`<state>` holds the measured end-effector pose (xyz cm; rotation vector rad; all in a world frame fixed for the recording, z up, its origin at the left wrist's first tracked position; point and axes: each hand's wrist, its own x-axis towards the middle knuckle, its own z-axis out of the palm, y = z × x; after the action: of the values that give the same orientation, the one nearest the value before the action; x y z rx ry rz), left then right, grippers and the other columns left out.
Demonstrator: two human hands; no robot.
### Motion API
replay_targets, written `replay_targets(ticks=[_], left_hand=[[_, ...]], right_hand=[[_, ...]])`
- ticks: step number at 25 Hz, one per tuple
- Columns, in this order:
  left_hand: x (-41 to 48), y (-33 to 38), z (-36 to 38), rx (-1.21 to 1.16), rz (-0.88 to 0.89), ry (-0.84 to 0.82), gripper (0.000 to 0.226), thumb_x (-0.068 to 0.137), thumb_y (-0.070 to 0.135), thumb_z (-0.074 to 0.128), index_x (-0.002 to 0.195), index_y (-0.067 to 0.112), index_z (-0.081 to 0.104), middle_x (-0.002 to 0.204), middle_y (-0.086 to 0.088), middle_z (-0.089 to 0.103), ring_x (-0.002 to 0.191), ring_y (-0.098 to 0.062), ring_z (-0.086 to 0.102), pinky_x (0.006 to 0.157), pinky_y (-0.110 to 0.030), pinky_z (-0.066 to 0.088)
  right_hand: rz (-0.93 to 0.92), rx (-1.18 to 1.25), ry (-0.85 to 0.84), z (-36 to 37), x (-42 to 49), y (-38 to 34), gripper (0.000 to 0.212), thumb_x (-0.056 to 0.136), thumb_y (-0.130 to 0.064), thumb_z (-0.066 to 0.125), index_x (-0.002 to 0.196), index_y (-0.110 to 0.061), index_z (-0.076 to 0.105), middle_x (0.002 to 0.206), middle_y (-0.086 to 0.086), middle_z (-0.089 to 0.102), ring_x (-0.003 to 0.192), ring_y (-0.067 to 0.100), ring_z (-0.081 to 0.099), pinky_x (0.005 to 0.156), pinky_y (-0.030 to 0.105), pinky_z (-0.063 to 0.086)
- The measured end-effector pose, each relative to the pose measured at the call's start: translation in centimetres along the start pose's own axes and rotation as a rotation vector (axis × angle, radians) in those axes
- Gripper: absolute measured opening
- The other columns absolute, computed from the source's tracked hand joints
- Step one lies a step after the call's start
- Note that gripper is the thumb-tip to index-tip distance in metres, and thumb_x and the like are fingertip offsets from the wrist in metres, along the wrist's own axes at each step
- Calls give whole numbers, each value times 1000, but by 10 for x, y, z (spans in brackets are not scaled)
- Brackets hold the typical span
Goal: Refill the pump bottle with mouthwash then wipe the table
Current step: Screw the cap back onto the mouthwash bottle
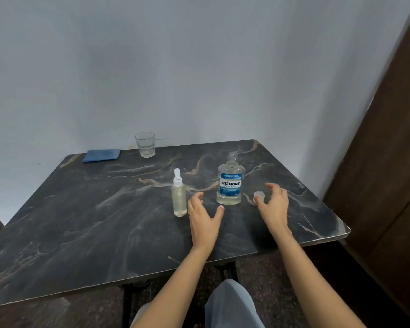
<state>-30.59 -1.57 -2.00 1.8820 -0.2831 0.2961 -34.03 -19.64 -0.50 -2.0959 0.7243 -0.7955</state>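
Observation:
A small clear pump bottle (179, 197) with a white pump top stands upright on the dark marble table (92, 209), holding pale liquid. To its right stands the mouthwash bottle (230, 183) with a blue label, uncapped, with a little liquid at the bottom. Its clear cap (259, 196) lies on the table right of it. My left hand (205, 216) hovers open between the two bottles. My right hand (273, 202) is spread open over the cap, fingers curled around it, thumb touching or almost touching it.
A folded blue cloth (101, 155) lies at the table's back left edge. An empty drinking glass (145, 144) stands beside it near the wall. A dark wooden door (388, 162) is at the right. My knee (230, 304) shows below the table's front edge.

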Motion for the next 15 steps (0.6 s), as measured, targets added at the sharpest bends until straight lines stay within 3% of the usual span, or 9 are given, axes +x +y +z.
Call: replay_targets(ticks=[4,8,11,13,15], left_hand=[[15,4,24,-56,-78,-63,70,80,24,76,138,12,37,139,-6,44,127,-19,44,103,-28,36],[29,2,39,-93,-145,-101,78,83,27,74,147,13,31,149,-6,40,139,-21,33,112,-35,30],[31,-5,46,-29,-92,-145,68,87,29,69,146,19,36,143,-1,48,135,-19,38,107,-30,32],[30,-7,49,0,-52,-152,60,88,26,67,141,22,42,135,3,55,127,-16,44,101,-25,33],[30,-8,49,-10,-46,-126,53,88,22,66,136,23,47,129,5,58,122,-15,48,98,-23,35]], right_hand=[[40,-48,-168,5,22,17,51,82,-19,66,130,-12,50,133,13,46,122,29,45,103,41,40],[17,41,-151,11,24,27,30,81,-20,68,110,-14,60,109,7,65,101,22,60,85,30,47],[34,225,-95,7,25,24,22,84,-23,68,104,-18,61,99,0,66,96,20,64,79,26,49],[35,414,-94,-4,33,7,24,86,-22,66,109,-17,62,105,3,66,96,21,65,83,32,55],[-76,431,-189,-19,45,-19,26,89,-21,62,115,-18,62,112,5,64,94,16,67,81,24,56]])
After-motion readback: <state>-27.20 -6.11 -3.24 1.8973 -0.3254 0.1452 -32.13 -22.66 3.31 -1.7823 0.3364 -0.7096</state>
